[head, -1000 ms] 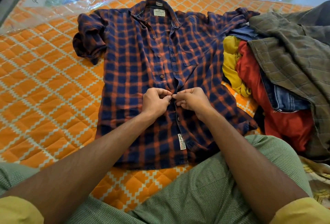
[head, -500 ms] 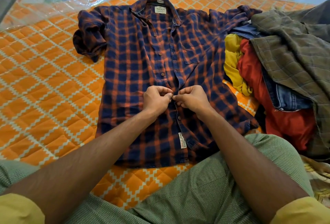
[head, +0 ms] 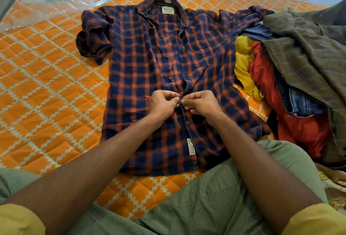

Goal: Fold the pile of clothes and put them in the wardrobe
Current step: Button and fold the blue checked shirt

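- The shirt (head: pixel 140 77) lies front up on the mattress (head: pixel 46 84), straight ahead of the person's knees. The pile (head: pixel 290 84) sits just beside it on the right.
- The left hand (head: pixel 162 103) and right hand (head: pixel 201 104) meet about halfway down the front opening. Each pinches one front edge in curled thumb and fingertips, and the two hands nearly touch.
- The step looks like buttoning: the front gapes above the hands, where three buttons (head: pixel 167 56) lie loose, and seems closed below them.
- To do it well, hold the button edge steady with the left and draw the hole edge over it with the right. Keep both edges flat and level so the checks line up, and avoid tugging the body askew.
- The button being worked is hidden between the fingertips.
- The collar (head: pixel 168 0) points away from the person and the hem (head: pixel 159 169) lies toward the knees, so the long axis runs near to far, almost straight.
- One sleeve (head: pixel 93 41) is bunched at the left, and the other reaches the pile.
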